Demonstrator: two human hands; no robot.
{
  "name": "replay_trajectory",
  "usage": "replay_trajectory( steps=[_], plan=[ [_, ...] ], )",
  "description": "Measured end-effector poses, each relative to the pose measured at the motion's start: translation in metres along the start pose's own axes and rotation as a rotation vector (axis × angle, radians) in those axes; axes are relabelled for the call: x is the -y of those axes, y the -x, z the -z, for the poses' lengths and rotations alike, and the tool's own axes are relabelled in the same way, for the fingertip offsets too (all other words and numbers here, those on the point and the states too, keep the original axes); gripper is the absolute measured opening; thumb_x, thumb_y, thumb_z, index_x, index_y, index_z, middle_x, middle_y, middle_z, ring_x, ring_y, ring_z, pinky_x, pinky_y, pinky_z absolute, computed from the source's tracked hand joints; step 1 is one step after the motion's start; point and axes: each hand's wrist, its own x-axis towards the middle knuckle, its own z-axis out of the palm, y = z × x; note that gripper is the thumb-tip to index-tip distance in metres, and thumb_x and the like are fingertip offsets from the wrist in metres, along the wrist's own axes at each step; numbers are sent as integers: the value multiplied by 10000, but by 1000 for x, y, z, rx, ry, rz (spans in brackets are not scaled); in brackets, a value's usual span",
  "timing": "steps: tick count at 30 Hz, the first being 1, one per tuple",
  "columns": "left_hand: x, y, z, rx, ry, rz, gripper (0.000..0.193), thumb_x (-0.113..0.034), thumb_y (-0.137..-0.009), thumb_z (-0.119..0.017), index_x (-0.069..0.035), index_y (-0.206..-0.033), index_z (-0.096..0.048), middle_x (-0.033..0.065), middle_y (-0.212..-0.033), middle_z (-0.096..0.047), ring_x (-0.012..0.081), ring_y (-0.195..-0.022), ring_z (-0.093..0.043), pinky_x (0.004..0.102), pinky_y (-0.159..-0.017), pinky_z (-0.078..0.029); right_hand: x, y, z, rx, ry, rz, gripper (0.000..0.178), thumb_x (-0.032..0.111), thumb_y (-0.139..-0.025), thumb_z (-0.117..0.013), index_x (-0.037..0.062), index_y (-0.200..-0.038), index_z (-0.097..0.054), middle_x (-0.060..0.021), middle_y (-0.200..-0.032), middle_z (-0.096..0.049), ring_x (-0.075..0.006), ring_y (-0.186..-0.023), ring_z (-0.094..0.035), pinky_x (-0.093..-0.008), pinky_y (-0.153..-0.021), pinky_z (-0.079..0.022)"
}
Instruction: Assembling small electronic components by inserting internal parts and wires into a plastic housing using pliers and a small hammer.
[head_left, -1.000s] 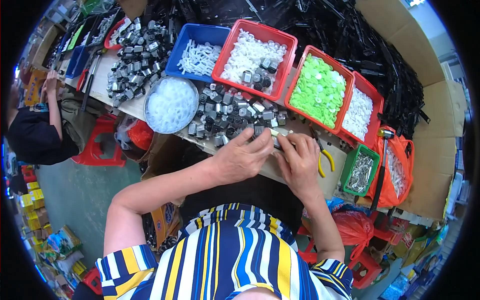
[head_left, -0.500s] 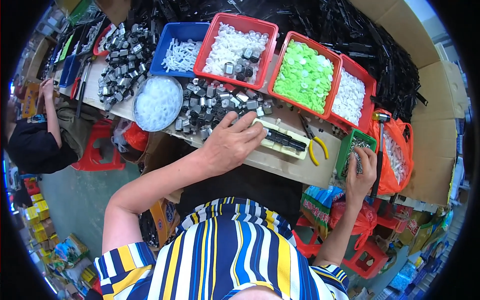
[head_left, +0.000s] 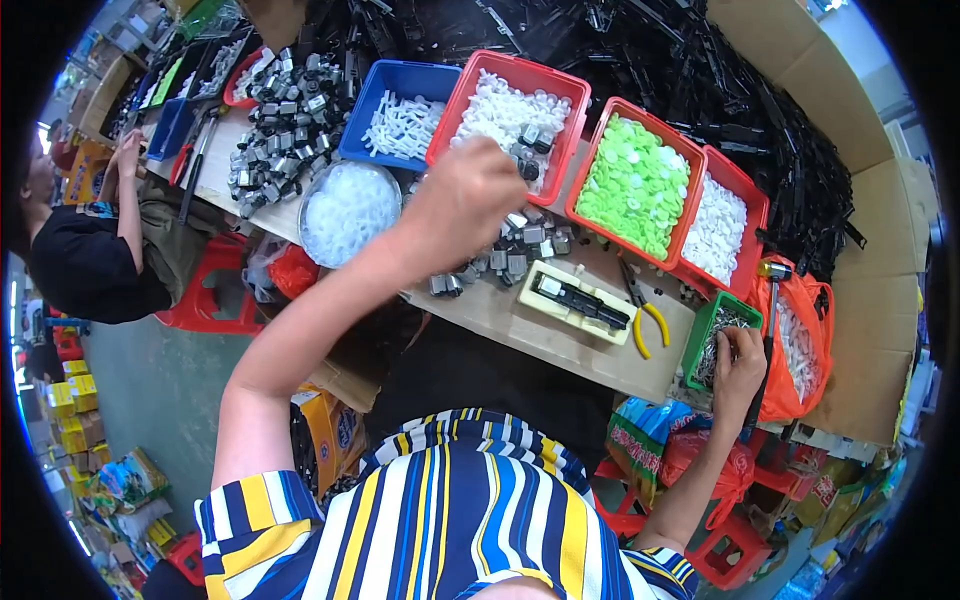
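Observation:
My left hand (head_left: pixel 462 205) is raised over the front of the red tray of white plastic pieces (head_left: pixel 500 105). Its fingers are curled inward, a little blurred, and whatever they hold is hidden. My right hand (head_left: pixel 741 368) reaches into the green box (head_left: pixel 697 345) of small metal pieces that look like screws or pins (head_left: pixel 718 330). Its fingers are bent together among them, and I cannot make out what is between the tips. Between my hands a cream holder (head_left: pixel 535 299) lies on the bench with a long black part (head_left: pixel 585 304) seated in it.
Grey-and-black block-shaped parts (head_left: pixel 285 135) are heaped left. A round dish of translucent pieces (head_left: pixel 350 212), a blue tray (head_left: pixel 370 100) and a tray of green discs (head_left: pixel 635 185) line the bench. Yellow-handled pliers (head_left: pixel 652 330) and a hammer-like tool (head_left: pixel 772 305) lie right. A co-worker (head_left: pixel 90 240) sits left.
My left hand has left the cream holder and risen up to the red tray. My right hand stays in the green box, its fingers drawn closer together. The whole view has shifted slightly.

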Motion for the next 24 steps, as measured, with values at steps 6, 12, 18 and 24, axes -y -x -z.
replay_trajectory(
  steps=[6,12,18,24],
  plan=[
    [67,-26,-2,-115,-236,49,70,-27,-808,-716,-9,-873,-732,106,-904,-665,303,-975,-594,406,-857,-503,6,-1,0,-22,2,-10,93,26,-896,-682,-46,-917,-628,-156,-849,-614,-290,-746,-635,-382,-677,-490],
    [92,-49,-34,-46,-281,-7,73,-42,-786,-717,-29,-857,-734,87,-899,-661,294,-988,-599,411,-853,-502,12,-1,5,-27,-47,-32,91,20,-900,-680,-51,-925,-628,-157,-844,-640,-254,-734,-641,-357,-678,-498],
    [101,-55,-26,86,-377,-162,50,-71,-799,-690,-29,-814,-714,99,-850,-634,293,-938,-600,419,-835,-507,20,-1,10,-65,-159,-25,73,-27,-870,-685,-50,-915,-631,-128,-826,-626,-209,-734,-628,-321,-690,-499],
    [59,-47,-10,-166,35,131,116,-97,-870,-733,-7,-942,-744,97,-845,-724,214,-791,-667,327,-700,-511,63,-13,6,-101,-449,41,76,-85,-828,-673,-49,-887,-641,-97,-822,-629,-162,-752,-614,-283,-710,-499]
  ],
)
